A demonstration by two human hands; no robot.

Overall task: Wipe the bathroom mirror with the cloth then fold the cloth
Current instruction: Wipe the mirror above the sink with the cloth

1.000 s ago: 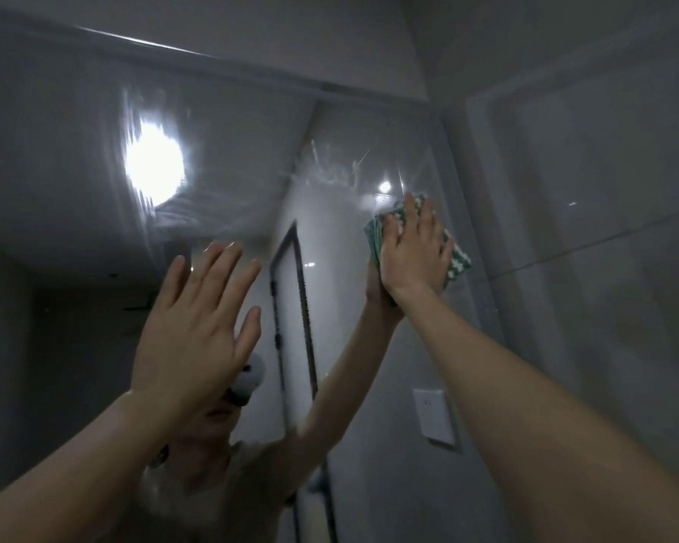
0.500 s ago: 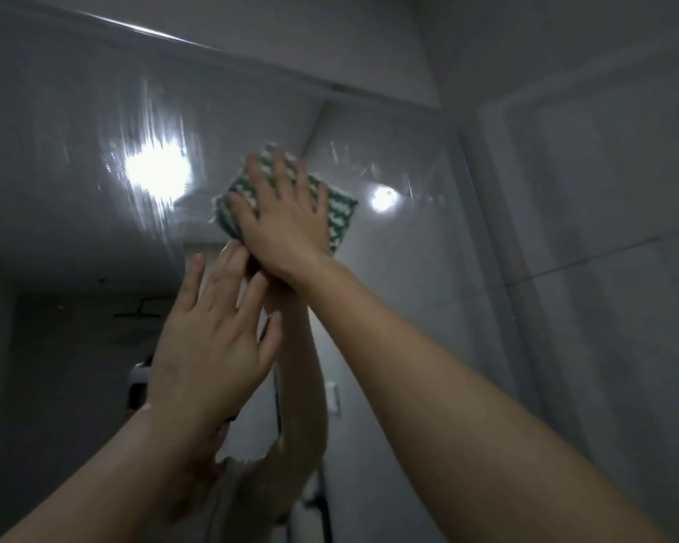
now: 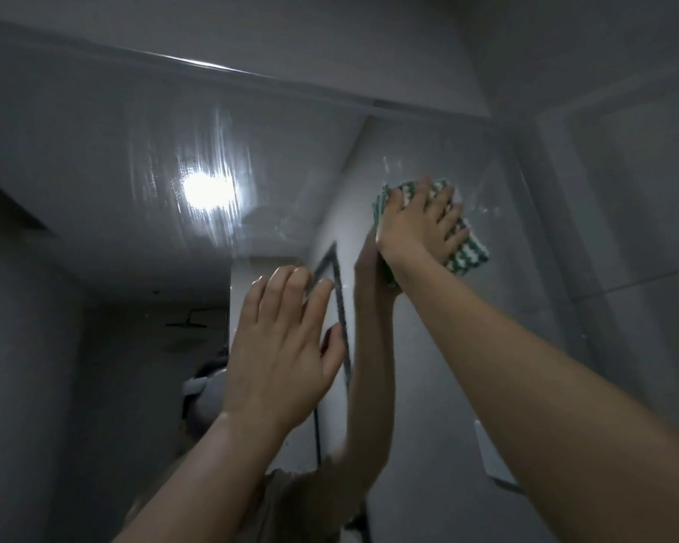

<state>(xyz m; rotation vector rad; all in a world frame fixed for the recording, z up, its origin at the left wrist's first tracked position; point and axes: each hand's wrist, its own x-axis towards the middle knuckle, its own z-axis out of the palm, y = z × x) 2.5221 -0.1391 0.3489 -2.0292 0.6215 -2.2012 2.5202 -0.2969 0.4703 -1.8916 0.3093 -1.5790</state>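
Note:
The bathroom mirror (image 3: 142,158) fills the wall ahead and shows wet streaks around a reflected lamp. High on its right side my right hand (image 3: 418,225) presses a folded green-and-white cloth (image 3: 469,256) flat against the glass, fingers spread straight over it. Lower and left, my left hand (image 3: 283,346) lies flat on the glass with straight fingers and holds nothing. Both arms are raised. Reflections of my arms and head-worn camera show in the glass.
The mirror's top edge (image 3: 251,82) runs under a white ceiling. A tiled wall (image 3: 620,190) meets the mirror at its right edge. A reflected door frame (image 3: 340,307) and a white wall switch (image 3: 494,452) show low in the glass.
My right hand swept the cloth left toward the reflected lamp, then back to the right side of the mirror. My left hand stayed flat on the glass.

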